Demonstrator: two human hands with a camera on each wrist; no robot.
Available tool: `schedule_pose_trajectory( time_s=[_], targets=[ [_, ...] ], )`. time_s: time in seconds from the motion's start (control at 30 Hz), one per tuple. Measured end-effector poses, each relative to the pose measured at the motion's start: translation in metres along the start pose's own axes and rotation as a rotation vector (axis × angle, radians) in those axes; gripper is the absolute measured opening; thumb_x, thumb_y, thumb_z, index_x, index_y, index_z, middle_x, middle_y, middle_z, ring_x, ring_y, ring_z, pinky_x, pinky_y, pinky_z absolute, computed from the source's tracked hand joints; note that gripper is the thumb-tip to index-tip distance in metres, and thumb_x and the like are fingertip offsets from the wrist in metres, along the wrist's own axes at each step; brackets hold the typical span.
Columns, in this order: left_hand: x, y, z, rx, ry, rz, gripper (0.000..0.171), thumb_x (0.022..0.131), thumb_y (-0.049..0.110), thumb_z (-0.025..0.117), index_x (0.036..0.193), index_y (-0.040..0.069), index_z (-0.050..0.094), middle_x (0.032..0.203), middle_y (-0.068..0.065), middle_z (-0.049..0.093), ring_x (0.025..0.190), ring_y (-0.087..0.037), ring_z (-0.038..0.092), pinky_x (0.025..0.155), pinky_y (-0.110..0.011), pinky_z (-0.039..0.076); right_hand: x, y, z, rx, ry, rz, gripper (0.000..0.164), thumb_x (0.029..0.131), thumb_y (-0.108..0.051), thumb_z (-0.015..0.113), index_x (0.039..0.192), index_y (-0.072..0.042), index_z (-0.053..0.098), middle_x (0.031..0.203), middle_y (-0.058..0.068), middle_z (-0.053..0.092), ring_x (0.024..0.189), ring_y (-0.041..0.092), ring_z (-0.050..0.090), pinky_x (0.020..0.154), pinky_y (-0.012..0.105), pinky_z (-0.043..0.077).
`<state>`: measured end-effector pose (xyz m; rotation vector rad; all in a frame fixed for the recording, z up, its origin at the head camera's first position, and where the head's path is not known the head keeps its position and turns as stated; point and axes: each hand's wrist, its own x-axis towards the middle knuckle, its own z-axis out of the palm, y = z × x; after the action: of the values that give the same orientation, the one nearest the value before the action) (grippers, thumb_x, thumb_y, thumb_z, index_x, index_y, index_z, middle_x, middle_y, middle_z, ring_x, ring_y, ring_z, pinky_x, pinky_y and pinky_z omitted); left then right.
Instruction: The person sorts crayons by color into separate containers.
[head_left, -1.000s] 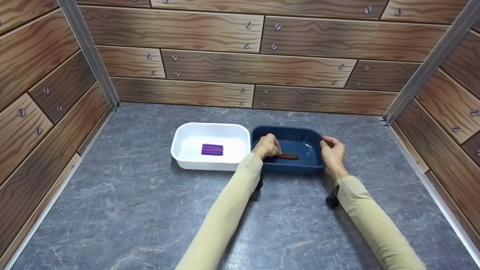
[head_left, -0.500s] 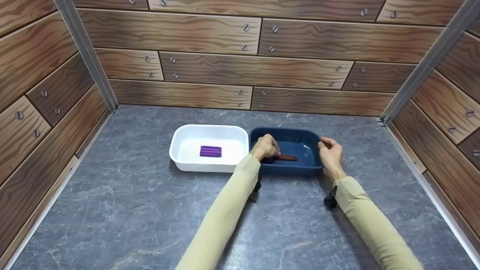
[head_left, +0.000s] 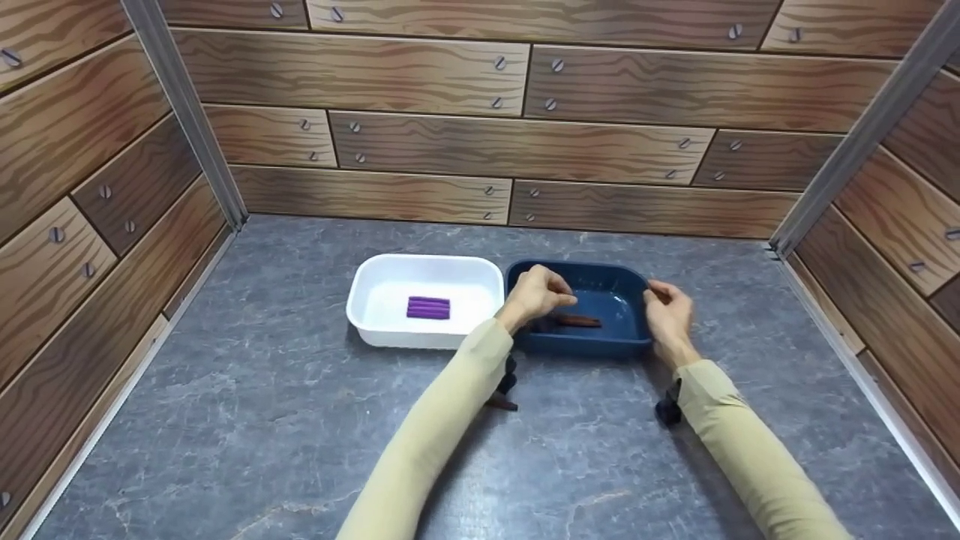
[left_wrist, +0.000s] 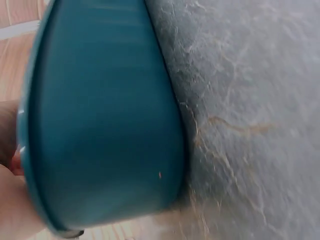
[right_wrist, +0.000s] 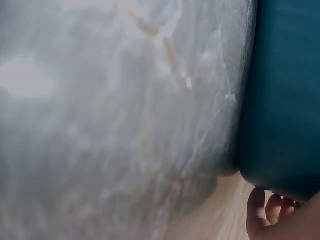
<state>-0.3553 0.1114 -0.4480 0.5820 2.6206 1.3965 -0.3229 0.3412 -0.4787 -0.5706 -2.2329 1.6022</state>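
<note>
A dark blue plastic tub (head_left: 585, 346) stands on the table, with short brown sticks (head_left: 579, 320) lying together on its floor. My left hand (head_left: 536, 292) reaches over the tub's left side, just above the sticks, its fingers loosely bent with nothing visible between them. In the left wrist view the tub's outer wall hides most of that hand. At the tub's right end my right hand (head_left: 670, 311) grips the rim; its fingers (right_wrist: 257, 212) show at the tub's edge in the right wrist view. Left of the blue tub sits a white tub (head_left: 420, 339) holding purple sticks (head_left: 428, 307) laid side by side.
Another brown piece (head_left: 502, 403) lies on the grey marbled table (head_left: 262, 420), partly covered by my left forearm. Wood-patterned walls (head_left: 420, 142) stand behind and on both sides of the table.
My left hand has come up off the brown sticks, and its fingers have loosened. The sticks stay in the blue tub. My right hand keeps its place at the rim.
</note>
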Motion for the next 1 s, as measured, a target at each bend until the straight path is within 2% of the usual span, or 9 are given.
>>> schedule_pose_trajectory(
  time_s=[0.17, 0.37, 0.53, 0.73, 0.83, 1.0],
  targets=[
    [-0.016, -0.005, -0.01, -0.09, 0.021, 0.026, 0.009, 0.088, 0.021, 0.075, 0.091, 0.014, 0.079, 0.09, 0.001, 0.075, 0.079, -0.012, 0.067, 0.069, -0.025, 0.054, -0.001, 0.0, 0.003, 0.0, -0.022, 0.002, 0.037, 0.1, -0.012, 0.049, 0.135, -0.001, 0.056, 0.131, 0.016, 0.056, 0.11, 0.018, 0.052, 0.09, 0.022, 0.043],
    [-0.031, -0.006, -0.016, -0.168, -0.011, 0.1, 0.012, 0.09, 0.019, 0.072, 0.096, 0.011, 0.078, 0.087, -0.002, 0.075, 0.081, -0.024, 0.071, 0.068, -0.03, 0.056, -0.003, -0.001, -0.002, -0.006, -0.006, -0.009, 0.037, 0.101, -0.012, 0.049, 0.135, -0.001, 0.056, 0.131, 0.016, 0.057, 0.108, 0.015, 0.052, 0.089, 0.021, 0.042],
    [-0.042, -0.008, -0.02, -0.199, -0.002, 0.111, 0.017, 0.09, 0.019, 0.071, 0.104, 0.009, 0.075, 0.088, -0.002, 0.075, 0.077, -0.018, 0.07, 0.064, -0.025, 0.054, -0.002, -0.002, -0.003, 0.0, -0.005, -0.012, 0.037, 0.1, -0.011, 0.049, 0.135, -0.001, 0.056, 0.13, 0.016, 0.057, 0.108, 0.016, 0.052, 0.089, 0.021, 0.042],
    [-0.056, -0.012, -0.023, -0.236, 0.021, 0.111, 0.024, 0.09, 0.02, 0.072, 0.112, 0.011, 0.072, 0.099, -0.001, 0.073, 0.084, -0.011, 0.067, 0.072, -0.025, 0.055, -0.001, -0.002, -0.003, -0.008, 0.006, -0.011, 0.036, 0.1, -0.011, 0.05, 0.134, -0.002, 0.058, 0.127, 0.015, 0.057, 0.104, 0.014, 0.051, 0.088, 0.021, 0.041],
    [-0.063, -0.015, -0.024, -0.266, 0.018, 0.122, 0.024, 0.089, 0.019, 0.072, 0.111, 0.011, 0.072, 0.097, -0.003, 0.073, 0.082, -0.011, 0.067, 0.07, -0.026, 0.055, -0.002, -0.002, -0.003, -0.002, -0.002, -0.01, 0.036, 0.1, -0.01, 0.05, 0.133, -0.001, 0.058, 0.127, 0.015, 0.057, 0.105, 0.015, 0.051, 0.088, 0.021, 0.041],
    [-0.076, -0.017, -0.028, -0.305, -0.027, 0.134, 0.024, 0.089, 0.02, 0.073, 0.111, 0.01, 0.072, 0.095, -0.005, 0.073, 0.082, -0.019, 0.069, 0.066, -0.026, 0.055, -0.003, -0.002, -0.004, 0.002, -0.007, -0.012, 0.036, 0.1, -0.011, 0.049, 0.134, -0.001, 0.057, 0.13, 0.016, 0.057, 0.109, 0.017, 0.051, 0.089, 0.022, 0.042]
  ],
)
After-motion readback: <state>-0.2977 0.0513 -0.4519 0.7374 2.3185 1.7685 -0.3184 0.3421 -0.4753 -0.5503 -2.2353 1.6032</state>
